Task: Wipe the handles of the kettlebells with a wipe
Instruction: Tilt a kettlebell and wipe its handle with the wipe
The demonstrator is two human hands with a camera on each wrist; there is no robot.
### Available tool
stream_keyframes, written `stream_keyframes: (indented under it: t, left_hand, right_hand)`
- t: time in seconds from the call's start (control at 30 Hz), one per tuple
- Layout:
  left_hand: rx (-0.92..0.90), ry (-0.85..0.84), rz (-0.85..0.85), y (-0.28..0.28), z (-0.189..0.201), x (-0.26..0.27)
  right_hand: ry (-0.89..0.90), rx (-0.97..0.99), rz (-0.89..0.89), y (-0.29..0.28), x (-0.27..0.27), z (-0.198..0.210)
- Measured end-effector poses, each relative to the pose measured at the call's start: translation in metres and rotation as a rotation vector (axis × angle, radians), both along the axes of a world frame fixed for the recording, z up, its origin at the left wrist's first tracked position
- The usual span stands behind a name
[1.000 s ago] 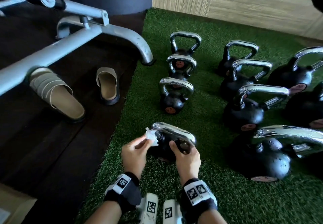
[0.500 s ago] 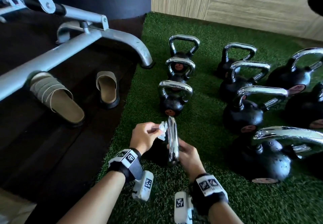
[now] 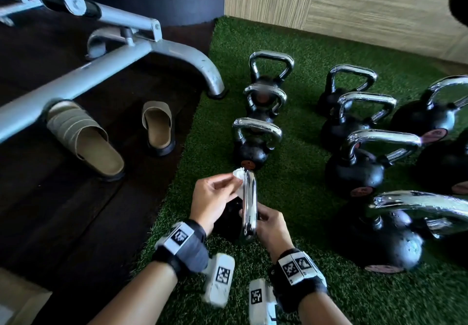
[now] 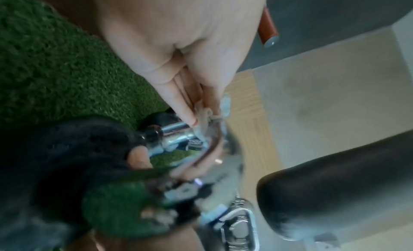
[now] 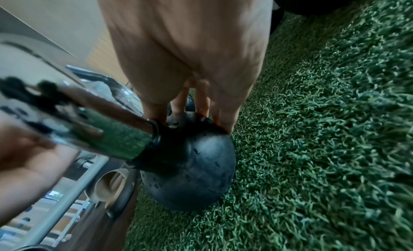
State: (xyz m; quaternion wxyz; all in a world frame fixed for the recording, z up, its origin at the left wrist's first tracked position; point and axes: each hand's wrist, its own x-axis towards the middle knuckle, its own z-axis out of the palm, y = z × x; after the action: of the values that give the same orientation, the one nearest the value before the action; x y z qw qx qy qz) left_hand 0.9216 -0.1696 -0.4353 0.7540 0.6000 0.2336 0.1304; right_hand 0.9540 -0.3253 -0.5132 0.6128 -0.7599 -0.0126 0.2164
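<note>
A small black kettlebell (image 5: 192, 172) stands on the green turf right in front of me, its chrome handle (image 3: 249, 205) seen edge-on. My left hand (image 3: 215, 198) pinches a crumpled white wipe (image 3: 238, 175) against the far top corner of that handle; the wipe (image 4: 202, 113) lies between my fingertips and the chrome. My right hand (image 3: 271, 220) grips the black ball just below the handle, fingers curled on it (image 5: 201, 110). Much of the ball is hidden behind both hands in the head view.
Several more kettlebells stand on the turf: a row of three (image 3: 253, 142) just beyond, bigger ones (image 3: 354, 167) to the right. A grey bench frame (image 3: 126, 53) and two slippers (image 3: 86, 142) sit on dark floor at left. A wood-panel wall (image 3: 354, 2) closes the back.
The kettlebell was turned from broadside to edge-on a second ago. Since half a second ago the hands have barely moved; the left hand's wipe stays at the handle's far top.
</note>
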Motion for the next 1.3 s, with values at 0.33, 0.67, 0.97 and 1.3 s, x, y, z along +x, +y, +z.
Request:
stream_keyframes:
  t: [0.33, 0.67, 0.97, 1.3]
  left_hand:
    - [0.4, -0.048, -0.132, 0.0, 0.02, -0.03]
    - [0.401, -0.057, -0.242, -0.008, 0.002, -0.078]
    - [0.489, -0.046, -0.337, -0.005, -0.011, -0.089]
    - [0.503, 0.045, -0.348, 0.009, -0.004, -0.085]
  right_hand:
    - [0.003, -0.003, 0.018, -0.002, 0.0, 0.006]
    - [-0.044, -0.08, 0.052, -0.006, -0.001, 0.008]
    - [-0.002, -0.063, 0.032, -0.006, -0.001, 0.012]
    - [-0.034, -0.3, 0.101, -0.02, 0.008, 0.046]
